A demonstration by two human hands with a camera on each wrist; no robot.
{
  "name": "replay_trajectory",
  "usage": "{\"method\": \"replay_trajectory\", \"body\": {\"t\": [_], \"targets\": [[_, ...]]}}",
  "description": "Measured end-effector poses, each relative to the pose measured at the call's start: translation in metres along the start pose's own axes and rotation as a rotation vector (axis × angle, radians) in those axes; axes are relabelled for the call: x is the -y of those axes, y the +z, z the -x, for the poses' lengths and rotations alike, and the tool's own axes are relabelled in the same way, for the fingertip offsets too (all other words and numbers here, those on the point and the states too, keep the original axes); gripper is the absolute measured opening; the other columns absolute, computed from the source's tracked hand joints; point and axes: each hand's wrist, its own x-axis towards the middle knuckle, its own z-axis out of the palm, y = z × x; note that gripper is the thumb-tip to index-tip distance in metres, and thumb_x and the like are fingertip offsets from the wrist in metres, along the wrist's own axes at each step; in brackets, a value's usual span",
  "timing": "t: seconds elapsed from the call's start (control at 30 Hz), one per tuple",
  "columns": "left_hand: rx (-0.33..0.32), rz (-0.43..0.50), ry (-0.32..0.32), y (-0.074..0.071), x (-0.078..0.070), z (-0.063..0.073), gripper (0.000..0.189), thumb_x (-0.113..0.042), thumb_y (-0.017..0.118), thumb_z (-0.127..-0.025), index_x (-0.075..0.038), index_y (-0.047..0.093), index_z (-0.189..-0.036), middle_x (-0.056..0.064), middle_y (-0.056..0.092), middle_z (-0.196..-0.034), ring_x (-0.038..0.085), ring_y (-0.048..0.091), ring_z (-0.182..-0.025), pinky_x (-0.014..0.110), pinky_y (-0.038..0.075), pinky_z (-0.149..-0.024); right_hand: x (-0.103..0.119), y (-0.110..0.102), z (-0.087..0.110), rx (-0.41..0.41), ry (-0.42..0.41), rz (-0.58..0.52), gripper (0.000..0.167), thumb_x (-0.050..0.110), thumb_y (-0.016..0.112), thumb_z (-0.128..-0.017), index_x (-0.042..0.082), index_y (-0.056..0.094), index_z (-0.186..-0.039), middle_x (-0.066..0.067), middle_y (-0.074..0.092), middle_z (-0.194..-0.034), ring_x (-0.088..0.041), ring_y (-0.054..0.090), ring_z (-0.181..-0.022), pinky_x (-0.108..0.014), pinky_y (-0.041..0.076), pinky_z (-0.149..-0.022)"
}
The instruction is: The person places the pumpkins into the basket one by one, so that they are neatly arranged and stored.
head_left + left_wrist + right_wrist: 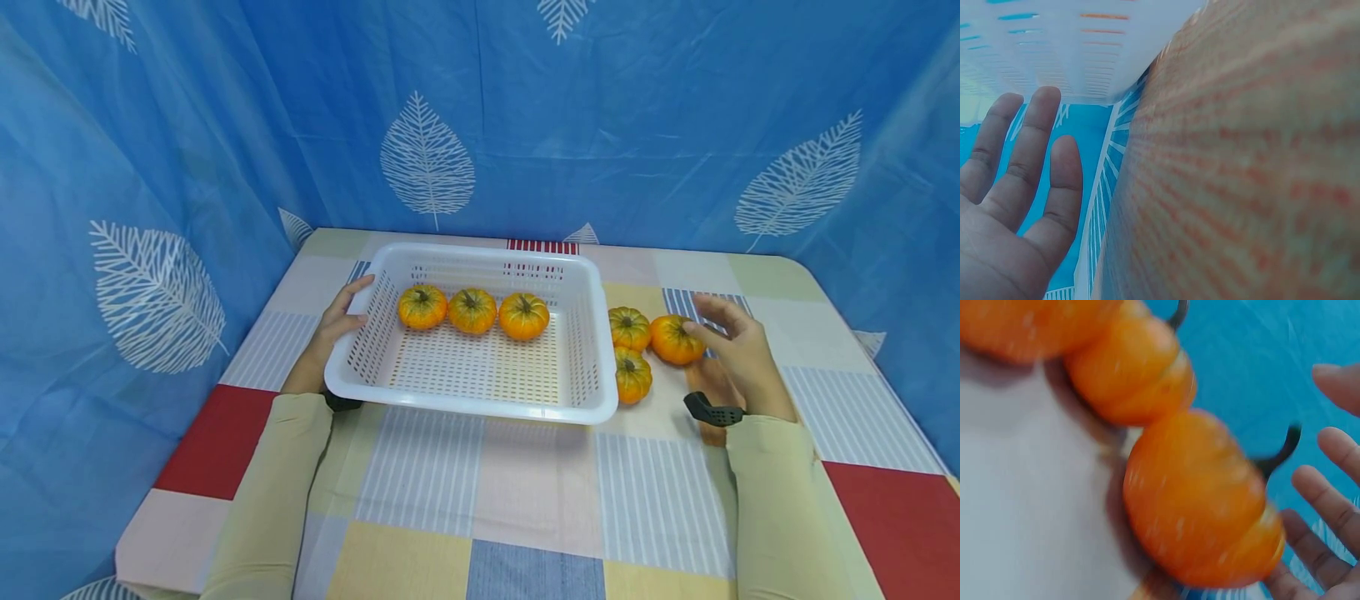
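A white slotted plastic basket (pixel 480 408) holds three small orange pumpkins (pixel 472 312) in a row toward its back. My left hand (pixel 326 333) is at the basket's left rim; in the left wrist view its fingers (pixel 1032 144) look nearly straight, close to the basket's slotted outer side. Beside the right wall lie two pumpkins, one behind (pixel 628 327) and one in front (pixel 633 377). My right hand (pixel 738 354) is spread beside a third, rightmost pumpkin (pixel 675 340), thumb near it. In the right wrist view, most fingers stand apart from this stemmed pumpkin (pixel 1197 506).
A checkered cloth (pixel 536 492) covers the table under the basket and pumpkins. A blue curtain (pixel 600 125) with white leaf prints hangs behind and along both sides. Black straps (pixel 712 410) sit at the wrists.
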Motion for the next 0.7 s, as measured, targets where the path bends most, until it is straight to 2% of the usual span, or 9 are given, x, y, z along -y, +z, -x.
{"method": "replay_trajectory", "body": {"t": [0.07, 0.13, 0.17, 0.23, 0.3, 0.37, 0.5, 0.7], "targets": [[0.009, 0.006, 0.007, 0.000, 0.000, 0.000, 0.073, -0.001, 0.032, -0.096, -0.014, 0.025, -0.168, 0.017, 0.004, -0.181, 0.048, 0.014, -0.160, 0.054, 0.030, -0.122, -0.006, -0.001, 0.000, 0.032, 0.053, -0.029, 0.070, 0.037, 0.066, -0.108, 0.011, 0.040, -0.167, -0.012, 0.037, -0.171, -0.033, 0.033, -0.154, -0.040, 0.031, -0.127], [0.014, 0.014, 0.015, -0.001, 0.001, 0.000, 0.073, 0.000, 0.032, -0.096, -0.015, 0.027, -0.167, 0.019, 0.004, -0.180, 0.049, 0.013, -0.160, 0.056, 0.029, -0.123, -0.013, -0.003, 0.000, 0.073, 0.088, -0.054, 0.074, 0.039, 0.065, -0.108, 0.014, 0.033, -0.170, -0.013, 0.030, -0.175, -0.037, 0.028, -0.157, -0.047, 0.027, -0.128], [0.016, 0.016, 0.019, -0.001, 0.001, 0.000, 0.073, 0.001, 0.031, -0.096, -0.016, 0.029, -0.167, 0.019, 0.004, -0.180, 0.049, 0.012, -0.161, 0.057, 0.028, -0.123, -0.017, -0.004, 0.000, 0.096, 0.098, -0.058, 0.076, 0.039, 0.065, -0.108, 0.015, 0.030, -0.171, -0.013, 0.027, -0.176, -0.039, 0.026, -0.157, -0.046, 0.028, -0.128], [0.021, 0.018, 0.024, 0.000, 0.001, 0.001, 0.072, 0.001, 0.032, -0.096, -0.019, 0.032, -0.166, 0.020, 0.004, -0.180, 0.049, 0.011, -0.161, 0.058, 0.026, -0.124, -0.023, -0.006, -0.001, 0.136, 0.097, -0.055, 0.079, 0.037, 0.065, -0.109, 0.014, 0.025, -0.173, -0.016, 0.024, -0.177, -0.040, 0.025, -0.156, -0.032, 0.030, -0.126], [0.023, 0.024, 0.027, -0.001, 0.002, 0.001, 0.072, 0.001, 0.032, -0.097, -0.022, 0.034, -0.165, 0.021, 0.004, -0.180, 0.050, 0.011, -0.161, 0.055, 0.028, -0.123, -0.029, -0.007, -0.001, 0.179, 0.081, -0.052, 0.081, 0.033, 0.065, -0.110, 0.012, 0.021, -0.173, -0.020, 0.021, -0.178, -0.040, 0.024, -0.156, -0.020, 0.030, -0.121], [0.032, 0.028, 0.030, -0.001, 0.001, 0.001, 0.072, 0.001, 0.032, -0.097, -0.021, 0.033, -0.165, 0.021, 0.003, -0.180, 0.051, 0.010, -0.161, 0.049, 0.033, -0.121, -0.033, -0.008, -0.002, 0.210, 0.063, -0.050, 0.083, 0.028, 0.066, -0.109, 0.010, 0.017, -0.174, -0.023, 0.019, -0.177, -0.038, 0.025, -0.155, -0.014, 0.031, -0.116], [0.033, 0.021, 0.026, -0.002, 0.001, 0.001, 0.072, 0.001, 0.032, -0.098, -0.017, 0.028, -0.168, 0.020, 0.000, -0.180, 0.052, 0.009, -0.161, 0.047, 0.035, -0.119, -0.036, -0.008, -0.002, 0.244, 0.065, -0.086, 0.088, 0.020, 0.070, -0.107, 0.010, 0.014, -0.174, -0.024, 0.015, -0.178, -0.034, 0.025, -0.155, -0.018, 0.029, -0.120], [0.032, 0.032, 0.027, -0.001, 0.001, 0.003, 0.071, 0.001, 0.033, -0.098, -0.017, 0.030, -0.167, 0.021, 0.000, -0.180, 0.052, 0.009, -0.160, 0.049, 0.033, -0.121, -0.035, -0.007, 0.000, 0.270, 0.084, -0.078, 0.095, 0.017, 0.073, -0.104, 0.007, 0.009, -0.174, -0.026, 0.011, -0.178, -0.044, 0.024, -0.156, -0.018, 0.035, -0.117]]}}
